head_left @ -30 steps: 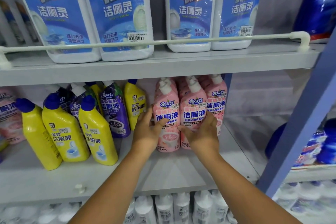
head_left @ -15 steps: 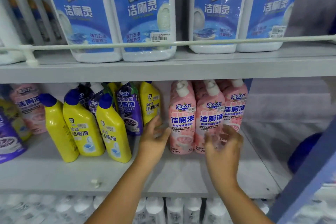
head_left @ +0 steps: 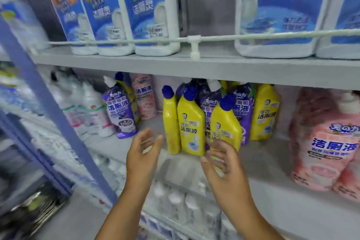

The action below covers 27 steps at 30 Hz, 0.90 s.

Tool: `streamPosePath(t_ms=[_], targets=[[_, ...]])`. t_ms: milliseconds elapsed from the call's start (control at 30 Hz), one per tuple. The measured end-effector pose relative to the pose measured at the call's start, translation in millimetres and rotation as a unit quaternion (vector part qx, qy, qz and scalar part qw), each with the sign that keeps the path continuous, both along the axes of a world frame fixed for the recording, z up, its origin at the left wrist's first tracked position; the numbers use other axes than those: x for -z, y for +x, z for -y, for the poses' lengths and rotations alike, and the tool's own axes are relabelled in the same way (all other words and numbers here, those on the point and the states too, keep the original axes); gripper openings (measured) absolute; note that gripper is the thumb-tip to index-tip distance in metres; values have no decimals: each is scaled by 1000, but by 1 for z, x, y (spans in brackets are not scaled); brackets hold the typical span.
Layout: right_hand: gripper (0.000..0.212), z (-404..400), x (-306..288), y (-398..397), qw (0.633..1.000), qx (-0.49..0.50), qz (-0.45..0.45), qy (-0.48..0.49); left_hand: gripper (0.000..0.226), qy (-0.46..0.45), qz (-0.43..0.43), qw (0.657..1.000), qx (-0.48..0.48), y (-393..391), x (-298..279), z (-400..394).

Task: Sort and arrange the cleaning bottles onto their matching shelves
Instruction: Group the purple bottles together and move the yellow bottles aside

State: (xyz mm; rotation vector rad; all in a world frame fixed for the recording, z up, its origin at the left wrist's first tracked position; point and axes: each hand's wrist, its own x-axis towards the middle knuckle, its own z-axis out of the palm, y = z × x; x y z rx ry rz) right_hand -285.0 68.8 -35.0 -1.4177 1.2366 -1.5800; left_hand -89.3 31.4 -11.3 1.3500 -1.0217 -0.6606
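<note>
Let go of the pink bottles [head_left: 329, 142] — both my hands, left hand [head_left: 143, 150] and right hand [head_left: 222, 159], now spread empty at frame centre before the yellow bottles [head_left: 191, 122] — next group to straighten.

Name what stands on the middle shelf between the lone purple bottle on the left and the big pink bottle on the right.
In the head view, a cluster of yellow bottles with purple ones behind stands between the purple bottle and the pink bottle.

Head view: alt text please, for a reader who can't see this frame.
Both hands, left hand and right hand, reach open and empty toward yellow bottles on the middle shelf, with purple bottles and pink bottles alongside. Large blue-labelled jugs stand above.
</note>
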Motion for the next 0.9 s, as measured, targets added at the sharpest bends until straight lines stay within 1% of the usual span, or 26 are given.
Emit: streamPosePath(t_ms=[100,133,200,267,333,400,467,533,567,633,700,733,800,833,900], targets=[[44,29,0,50,999,9,-34,3,42,-14,13,998,-54,54,1,30],[45,41,-2,68,998,21,-63,4,46,-25,26,997,-74,73,4,43],[54,62,-6,102,985,79,-155,6,55,-52,56,991,-105,110,8,70],[72,78,-9,133,963,155,-218,22,58,-60,64,991,-97,142,10,95],[87,92,-2,156,944,222,-241,39,58,-52,76,994,-65,163,12,115],[94,104,9,168,926,269,-259,60,57,-43,87,995,-24,174,16,130],[87,115,17,172,914,304,-255,81,51,-27,112,993,-8,180,23,143],[71,125,18,173,914,322,-227,97,40,-22,138,990,14,184,27,154],[62,130,19,173,918,327,-202,99,39,-17,136,990,33,183,28,159],[47,136,19,172,930,321,-156,91,42,-11,133,988,77,177,32,168],[40,133,16,171,937,311,-135,84,58,-4,125,981,145,161,35,177],[37,129,15,171,939,307,-134,79,61,1,113,978,177,150,36,182],[38,120,13,169,944,293,-135,69,50,11,98,968,230,128,34,193],[42,117,13,167,946,287,-137,70,45,12,105,964,245,119,32,198],[52,116,14,165,944,289,-140,71,43,8,137,953,269,104,27,208]])
